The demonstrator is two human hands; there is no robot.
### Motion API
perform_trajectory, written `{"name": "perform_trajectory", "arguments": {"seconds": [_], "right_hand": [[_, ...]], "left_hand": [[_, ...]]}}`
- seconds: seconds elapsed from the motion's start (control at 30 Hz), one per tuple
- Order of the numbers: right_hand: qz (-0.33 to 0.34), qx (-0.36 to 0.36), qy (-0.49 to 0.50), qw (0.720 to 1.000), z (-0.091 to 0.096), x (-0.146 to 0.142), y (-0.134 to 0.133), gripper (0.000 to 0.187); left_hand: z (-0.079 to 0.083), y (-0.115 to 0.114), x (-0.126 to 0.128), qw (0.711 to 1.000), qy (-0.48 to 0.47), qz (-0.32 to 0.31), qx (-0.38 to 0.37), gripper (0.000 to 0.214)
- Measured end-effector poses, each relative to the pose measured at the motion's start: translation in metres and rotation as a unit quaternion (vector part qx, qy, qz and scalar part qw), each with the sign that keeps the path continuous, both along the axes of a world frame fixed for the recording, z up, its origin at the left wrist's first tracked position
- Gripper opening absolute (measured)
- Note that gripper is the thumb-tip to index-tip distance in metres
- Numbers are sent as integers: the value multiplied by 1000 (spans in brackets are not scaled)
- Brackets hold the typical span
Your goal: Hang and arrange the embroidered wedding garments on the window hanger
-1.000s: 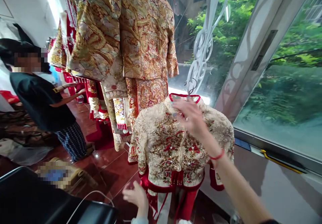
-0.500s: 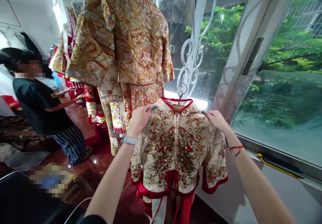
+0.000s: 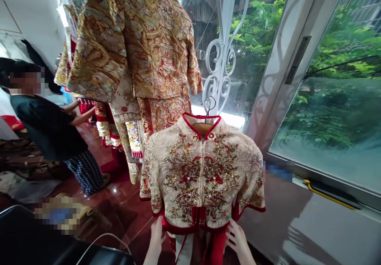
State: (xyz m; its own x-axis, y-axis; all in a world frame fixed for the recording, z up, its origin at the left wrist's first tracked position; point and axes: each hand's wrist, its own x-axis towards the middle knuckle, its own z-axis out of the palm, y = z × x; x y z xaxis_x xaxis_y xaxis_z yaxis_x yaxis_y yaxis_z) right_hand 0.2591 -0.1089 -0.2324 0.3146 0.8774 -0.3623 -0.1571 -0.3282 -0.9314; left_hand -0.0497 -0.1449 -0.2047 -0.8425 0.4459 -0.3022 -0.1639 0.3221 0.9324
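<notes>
A cream short-sleeved jacket (image 3: 202,169) hangs upright in front of me. Gold beading and red embroidery cover it, with red trim along collar, cuffs and hem and a zip down the front. Its hanger (image 3: 208,108) shows a wire hook above the collar. My left hand (image 3: 155,235) is at the lower left corner of the hem, fingers loosely apart. At the lower right corner is my right hand (image 3: 236,237), thumb near the hem and fingers spread. Whether either hand touches the cloth is hard to tell. Red and white cloth (image 3: 216,249) hangs beneath the jacket.
Behind hangs a large gold brocade outfit (image 3: 160,46), with more red and gold garments (image 3: 104,122) to its left. A person in dark clothes (image 3: 44,126) stands at left. A window (image 3: 327,118) fills the right. A black surface (image 3: 59,245) lies at lower left.
Both my hands have left the jacket's shoulders and moved down to its lower hem corners. The jacket's sleeves now stand out wider. The view has shifted slightly.
</notes>
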Motion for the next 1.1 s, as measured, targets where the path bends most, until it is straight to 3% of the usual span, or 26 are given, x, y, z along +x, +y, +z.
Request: {"name": "perform_trajectory", "arguments": {"seconds": [0.07, 0.13, 0.23, 0.37, 0.47, 0.53, 0.57, 0.6, 0.67, 0.73, 0.8, 0.83, 0.87, 0.93, 0.97, 1.03, 1.1], "right_hand": [[19, -16, 93, 995, -16, -11, 4, 39], [8, -9, 127, 992, -16, -15, 10, 41], [-15, 1, 129, 991, -18, -17, 10, 38], [-34, 17, 93, 995, -37, -17, 3, 39], [-135, 44, -49, 989, -24, -4, 4, 41], [-236, 122, -210, 941, 11, 7, 11, 46], [-255, 187, -288, 904, 36, 10, 17, 52], [-230, 267, -342, 871, 63, 11, 26, 55], [-154, 403, -432, 792, 119, 6, 49, 55], [-86, 463, -523, 710, 163, -9, 79, 60], [-23, 479, -594, 646, 188, -27, 104, 64], [-5, 475, -619, 625, 192, -36, 113, 65], [0, 464, -636, 616, 191, -43, 117, 65], [-16, 438, -649, 622, 172, -54, 112, 64], [-22, 430, -649, 627, 154, -58, 103, 64], [1, 439, -649, 622, 108, -60, 80, 64], [71, 466, -653, 593, 59, -60, 58, 61]], "left_hand": [[-19, 2, 5, 997, -71, 1, -6, 16], [-25, 1, 7, 993, -113, 23, 0, 16], [-31, -5, 7, 990, -130, 57, 4, 19], [-36, -9, 7, 991, -94, 95, 5, 26], [-18, -15, 9, 987, -26, 155, -8, 23], [11, -20, 13, 976, 127, 177, 23, 27], [30, -19, 17, 954, 242, 169, 57, 37], [52, -15, 21, 909, 383, 122, 108, 48], [99, 4, 29, 793, 581, 20, 183, 56], [141, 36, 33, 669, 703, -38, 237, 65], [172, 69, 34, 597, 765, -109, 215, 67], [182, 82, 34, 576, 783, -141, 189, 65], [187, 91, 35, 567, 791, -164, 158, 63], [181, 94, 40, 584, 787, -170, 102, 61], [169, 89, 43, 599, 780, -160, 83, 61], [130, 71, 50, 610, 775, -153, 69, 62], [80, 54, 52, 530, 813, -212, 119, 58]]}}
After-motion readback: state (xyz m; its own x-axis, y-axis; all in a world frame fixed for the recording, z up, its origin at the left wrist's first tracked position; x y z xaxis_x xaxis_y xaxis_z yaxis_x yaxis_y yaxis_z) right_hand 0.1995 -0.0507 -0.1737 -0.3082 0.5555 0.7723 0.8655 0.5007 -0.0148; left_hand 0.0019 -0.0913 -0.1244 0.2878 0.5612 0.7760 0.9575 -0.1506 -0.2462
